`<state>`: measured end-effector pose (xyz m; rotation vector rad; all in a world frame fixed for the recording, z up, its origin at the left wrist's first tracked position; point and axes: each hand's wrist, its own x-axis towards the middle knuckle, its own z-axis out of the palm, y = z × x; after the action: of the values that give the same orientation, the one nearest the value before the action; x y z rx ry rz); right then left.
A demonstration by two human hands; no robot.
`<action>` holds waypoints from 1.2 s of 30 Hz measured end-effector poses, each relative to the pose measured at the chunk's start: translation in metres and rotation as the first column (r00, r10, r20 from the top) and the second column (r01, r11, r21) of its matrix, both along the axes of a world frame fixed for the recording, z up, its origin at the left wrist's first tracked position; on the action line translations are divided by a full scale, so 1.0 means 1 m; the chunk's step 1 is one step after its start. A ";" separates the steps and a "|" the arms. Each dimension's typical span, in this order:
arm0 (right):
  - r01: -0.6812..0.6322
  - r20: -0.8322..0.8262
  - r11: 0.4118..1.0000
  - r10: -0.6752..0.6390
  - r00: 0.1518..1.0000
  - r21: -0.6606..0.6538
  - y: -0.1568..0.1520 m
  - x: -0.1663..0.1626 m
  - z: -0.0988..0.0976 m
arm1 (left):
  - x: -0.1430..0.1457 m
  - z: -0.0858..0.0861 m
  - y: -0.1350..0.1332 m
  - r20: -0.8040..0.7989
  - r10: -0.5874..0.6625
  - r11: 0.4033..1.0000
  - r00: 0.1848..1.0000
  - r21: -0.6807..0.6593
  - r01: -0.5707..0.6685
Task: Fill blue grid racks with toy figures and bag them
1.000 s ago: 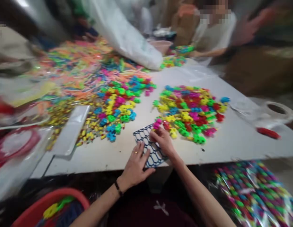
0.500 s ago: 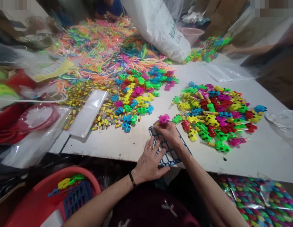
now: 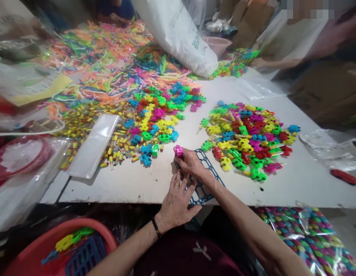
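A blue plastic grid frame (image 3: pixel 205 193) lies at the table's near edge, partly covered by both hands. My left hand (image 3: pixel 176 203) rests on its left side, fingers spread and holding nothing. Above its far left corner, my right hand (image 3: pixel 192 165) is closed, with a small pink toy car (image 3: pixel 178 150) at its fingertips. The right fingers are partly hidden behind the hand. To the right of the frame is a heap of colourful toy cars (image 3: pixel 246 142), some with clear tubes attached.
Beyond my left hand lie loose toy cars (image 3: pixel 155 119), small yellow-capped tubes (image 3: pixel 91 115) and a clear plastic sleeve (image 3: pixel 94 147). A white sack (image 3: pixel 180 38) stands farther back. Below left is a red basin (image 3: pixel 31 253); packed toys (image 3: pixel 312 237) lie below right. People are across the table.
The view has turned slightly right. My right hand has shifted left across the frame with the pink toy car, toward the far left corner. My left hand stays on the frame.
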<state>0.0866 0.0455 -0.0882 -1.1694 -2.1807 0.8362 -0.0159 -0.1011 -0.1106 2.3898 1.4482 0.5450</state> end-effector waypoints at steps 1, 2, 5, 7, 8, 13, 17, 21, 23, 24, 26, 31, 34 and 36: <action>-0.016 0.008 1.000 0.016 1.000 -0.010 0.001 0.006 0.004 | -0.001 -0.001 -0.001 0.013 -0.001 1.000 1.000 0.007 0.001; -0.019 0.014 1.000 0.019 1.000 -0.004 0.003 0.017 0.009 | -0.002 -0.002 -0.003 0.036 -0.006 1.000 0.999 0.018 0.006; 0.165 0.084 0.968 -0.183 0.980 0.188 0.016 0.074 0.031 | -0.010 -0.005 -0.002 0.209 -0.003 0.997 0.978 0.076 -0.013; 0.319 0.244 0.879 -0.416 0.876 0.354 0.030 0.122 0.042 | -0.017 -0.005 0.008 0.387 0.084 0.988 0.918 0.088 -0.128; 0.360 0.356 0.855 -0.490 0.796 0.374 0.038 0.143 0.045 | -0.021 -0.004 0.016 0.460 0.155 0.975 0.874 0.071 -0.210; 0.283 0.571 0.877 -0.470 0.673 0.389 0.067 0.195 0.045 | -0.035 0.002 0.082 0.464 0.380 0.911 0.800 -0.038 -0.410; 0.179 0.502 0.889 -0.393 0.770 0.422 0.056 0.177 0.052 | -0.037 0.003 0.112 0.425 0.334 0.935 0.841 -0.035 -0.353; 0.166 0.424 0.927 -0.307 0.852 0.336 0.025 0.129 0.049 | -0.041 0.003 0.115 0.416 0.272 0.959 0.868 -0.043 -0.280; 0.166 0.429 0.945 -0.278 0.860 0.281 0.013 0.105 0.040 | -0.043 0.003 0.114 0.415 0.254 0.965 0.874 -0.050 -0.257; 0.157 0.423 0.949 -0.265 0.866 0.274 0.010 0.095 0.036 | -0.045 0.003 0.114 0.415 0.251 0.966 0.875 -0.053 -0.252; 0.153 0.391 0.946 -0.260 0.883 0.285 0.008 0.082 0.029 | -0.046 0.003 0.115 0.415 0.251 0.966 0.874 -0.059 -0.250; 0.091 0.502 0.966 -0.205 0.840 0.243 0.015 0.065 0.035 | -0.046 0.003 0.116 0.418 0.253 0.966 0.873 -0.062 -0.250; 0.008 0.618 0.985 -0.115 0.778 0.173 0.021 0.059 0.039 | -0.046 0.003 0.116 0.424 0.250 0.967 0.870 -0.064 -0.247; -0.015 0.567 0.988 -0.075 0.820 0.152 0.023 0.061 0.037 | -0.046 0.003 0.117 0.428 0.249 0.967 0.869 -0.067 -0.245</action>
<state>0.1475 0.0686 -0.0507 -1.5167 -2.6298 0.3054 -0.0618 0.0157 -0.1075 1.9097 1.5398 1.0538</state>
